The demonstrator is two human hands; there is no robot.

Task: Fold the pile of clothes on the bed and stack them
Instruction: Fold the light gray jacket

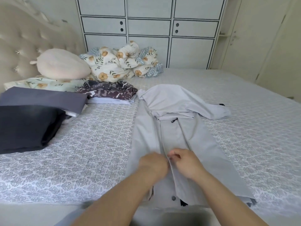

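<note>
Right now, in the head view, the person is working at the near edge of the bed, where a pale grey hooded jacket is lying front-up, its hem towards the near edge and its hood pointing at the far side. Both hands are meeting on the jacket's centre opening. The left hand is curling round the left front edge, and the right hand is pinching something small at the same seam, probably the zip pull or the placket; the fingertips are too blurred to say which.

Judging by this, the step in hand is closing or lining up the front before folding. To do it well, the left hand should be holding the fabric taut and flat while the right hand is drawing the edges together, so that no ridge is being trapped underneath. One sleeve is trailing towards the bed's right edge and will need laying across the body afterwards; the hood is also waiting to be turned down.

Finished work is sitting at the bed's left edge: a dark folded stack with a grey-purple piece behind it, and a patterned folded garment further in. A floral duvet and a pink plush pillow are resting near the headboard corner.
</note>
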